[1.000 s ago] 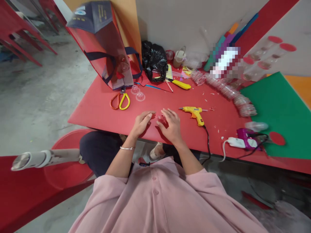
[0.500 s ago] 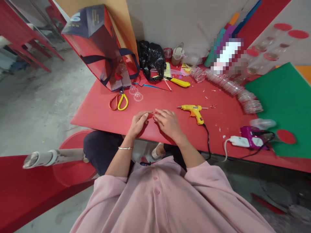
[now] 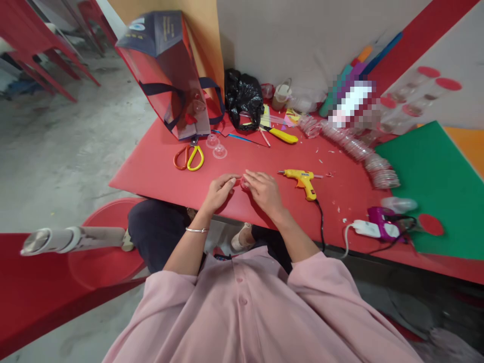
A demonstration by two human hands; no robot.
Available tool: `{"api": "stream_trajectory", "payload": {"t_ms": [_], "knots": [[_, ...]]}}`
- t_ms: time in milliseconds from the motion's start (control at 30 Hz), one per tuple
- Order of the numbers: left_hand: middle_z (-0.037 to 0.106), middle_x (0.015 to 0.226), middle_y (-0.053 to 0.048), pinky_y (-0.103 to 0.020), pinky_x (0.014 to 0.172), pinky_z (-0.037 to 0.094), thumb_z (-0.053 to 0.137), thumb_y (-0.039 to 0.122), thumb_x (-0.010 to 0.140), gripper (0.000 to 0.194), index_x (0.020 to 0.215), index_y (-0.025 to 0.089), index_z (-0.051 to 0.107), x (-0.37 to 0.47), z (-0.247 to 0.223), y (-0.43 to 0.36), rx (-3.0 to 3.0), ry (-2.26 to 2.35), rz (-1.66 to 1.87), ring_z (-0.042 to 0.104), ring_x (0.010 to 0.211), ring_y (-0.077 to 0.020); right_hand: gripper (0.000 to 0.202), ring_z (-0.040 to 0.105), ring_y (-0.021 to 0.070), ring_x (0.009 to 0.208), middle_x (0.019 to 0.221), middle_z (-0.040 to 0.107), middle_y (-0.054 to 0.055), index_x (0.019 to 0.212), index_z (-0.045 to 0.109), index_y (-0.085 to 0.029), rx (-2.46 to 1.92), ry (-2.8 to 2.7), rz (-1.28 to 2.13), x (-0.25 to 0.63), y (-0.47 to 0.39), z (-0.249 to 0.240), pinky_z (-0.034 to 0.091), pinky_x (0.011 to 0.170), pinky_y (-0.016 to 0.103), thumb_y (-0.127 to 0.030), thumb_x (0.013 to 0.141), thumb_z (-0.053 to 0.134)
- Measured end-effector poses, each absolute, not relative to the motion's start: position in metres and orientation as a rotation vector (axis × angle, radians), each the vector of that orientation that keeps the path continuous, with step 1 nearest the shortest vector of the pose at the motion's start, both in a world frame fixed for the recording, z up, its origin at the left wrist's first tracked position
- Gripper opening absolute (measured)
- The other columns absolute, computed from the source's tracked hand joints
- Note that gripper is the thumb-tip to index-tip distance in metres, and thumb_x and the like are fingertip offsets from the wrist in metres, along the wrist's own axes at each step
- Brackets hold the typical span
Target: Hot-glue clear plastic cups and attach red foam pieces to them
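My left hand (image 3: 220,193) and my right hand (image 3: 263,192) meet at the fingertips above the red table (image 3: 151,169), near its front edge. Between them is a small reddish, partly clear piece (image 3: 244,182), mostly covered by my fingers. Thumb and fingers of my left hand pinch toward its left side; my right fingers curl over its right side. To the right lies a yellow glue gun (image 3: 302,180), its nozzle pointing left. Scissors with red and yellow handles (image 3: 189,157) lie to the left, beside two clear plastic domes (image 3: 219,151).
A paper bag (image 3: 162,75), a black plastic bag (image 3: 244,98) and a yellow cutter (image 3: 283,135) are at the back. Stacked clear cups (image 3: 348,138) curve along the right, near a green board (image 3: 446,191) and a purple power adapter (image 3: 381,224) with cables.
The camera view has shifted slightly. My fingers have closed in a little, and the small reddish piece between them shows more clearly.
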State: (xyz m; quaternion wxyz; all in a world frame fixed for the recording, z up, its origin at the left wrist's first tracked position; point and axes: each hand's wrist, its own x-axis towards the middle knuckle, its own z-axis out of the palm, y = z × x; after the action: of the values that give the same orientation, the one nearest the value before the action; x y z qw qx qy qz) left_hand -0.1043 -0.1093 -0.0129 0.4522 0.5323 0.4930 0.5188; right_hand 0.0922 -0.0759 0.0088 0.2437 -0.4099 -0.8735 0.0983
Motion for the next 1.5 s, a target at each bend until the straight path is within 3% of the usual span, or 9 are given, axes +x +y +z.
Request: {"api": "stream_trajectory", "payload": {"t_ms": [167,267,567,833,1000,1100,1167,1267,1500], "knots": [[0.069,0.123,-0.012,-0.028,0.068,0.057,0.059,0.038,0.095,0.031,0.115,0.019,0.075,-0.104,-0.016,-0.108,1.31,1.209,1.364,0.065,0.077,-0.0137,0.037,0.061,0.0269,0.125,0.144,0.063,0.006,0.135,0.067,-0.026,-1.148,-2.409,0.22,0.092,-0.076,0.01,0.045,0.105,0.047,-0.034,0.107,0.044],[0.065,0.132,-0.012,-0.028,0.072,0.058,0.058,0.037,0.095,0.029,0.112,0.02,0.075,-0.104,-0.018,-0.107,1.309,1.216,1.403,0.068,0.09,-0.0172,0.036,0.062,0.0265,0.124,0.143,0.065,0.007,0.133,0.068,-0.025,-1.147,-2.435,0.225,0.093,-0.075,0.01,0.046,0.104,0.047,-0.032,0.107,0.043],[0.068,0.125,-0.013,-0.027,0.068,0.057,0.058,0.034,0.095,0.03,0.114,0.018,0.074,-0.103,-0.019,-0.107,1.318,1.245,1.376,0.069,0.097,-0.0208,0.039,0.062,0.0242,0.13,0.142,0.065,0.008,0.136,0.066,-0.024,-1.09,-2.399,0.28,0.096,-0.082,0.007,0.048,0.108,0.045,-0.024,0.106,0.041],[0.071,0.122,-0.012,-0.032,0.082,0.057,0.059,0.035,0.095,0.029,0.113,0.02,0.075,-0.104,-0.019,-0.107,1.345,1.258,1.347,0.068,0.107,-0.0235,0.053,0.047,0.022,0.145,0.149,0.059,0.007,0.144,0.059,-0.023,-1.06,-2.467,0.301,0.096,-0.087,-0.002,0.041,0.117,0.048,-0.006,0.1,0.035],[0.071,0.12,-0.012,-0.035,0.091,0.055,0.057,0.033,0.096,0.029,0.115,0.018,0.074,-0.105,-0.024,-0.105,1.417,1.259,1.385,0.068,0.104,-0.0214,0.051,0.038,0.0262,0.151,0.161,0.044,0.009,0.155,0.043,-0.024,-1.107,-2.424,0.25,0.097,-0.09,0.005,0.034,0.121,0.051,-0.032,0.106,0.044],[0.069,0.121,-0.013,-0.032,0.08,0.056,0.055,0.035,0.097,0.031,0.116,0.018,0.073,-0.105,-0.025,-0.105,1.388,1.261,1.377,0.069,0.094,-0.0191,0.061,0.045,0.0324,0.143,0.155,0.05,0.015,0.156,0.042,-0.02,-1.244,-2.279,0.164,0.096,-0.093,0.01,0.038,0.116,0.053,-0.048,0.102,0.051],[0.069,0.121,-0.013,-0.031,0.077,0.056,0.055,0.036,0.097,0.031,0.115,0.018,0.074,-0.104,-0.025,-0.105,1.379,1.265,1.37,0.069,0.093,-0.0192,0.06,0.054,0.0347,0.131,0.142,0.061,0.017,0.151,0.051,-0.02,-1.311,-2.239,0.127,0.095,-0.093,0.01,0.041,0.11,0.053,-0.052,0.1,0.054],[0.07,0.12,-0.013,-0.031,0.078,0.056,0.055,0.037,0.097,0.031,0.114,0.019,0.074,-0.104,-0.024,-0.106,1.374,1.275,1.367,0.068,0.097,-0.0202,0.047,0.061,0.0328,0.118,0.128,0.069,0.015,0.139,0.063,-0.022,-1.306,-2.279,0.154,0.093,-0.091,0.006,0.045,0.103,0.051,-0.048,0.103,0.051],[0.072,0.118,-0.011,-0.037,0.093,0.054,0.055,0.033,0.097,0.028,0.112,0.02,0.075,-0.104,-0.021,-0.105,1.454,1.279,1.386,0.068,0.107,-0.0225,0.042,0.061,0.0277,0.125,0.147,0.061,0.01,0.146,0.056,-0.025,-1.214,-2.353,0.175,0.096,-0.093,0.001,0.044,0.106,0.048,-0.032,0.107,0.041]]}}
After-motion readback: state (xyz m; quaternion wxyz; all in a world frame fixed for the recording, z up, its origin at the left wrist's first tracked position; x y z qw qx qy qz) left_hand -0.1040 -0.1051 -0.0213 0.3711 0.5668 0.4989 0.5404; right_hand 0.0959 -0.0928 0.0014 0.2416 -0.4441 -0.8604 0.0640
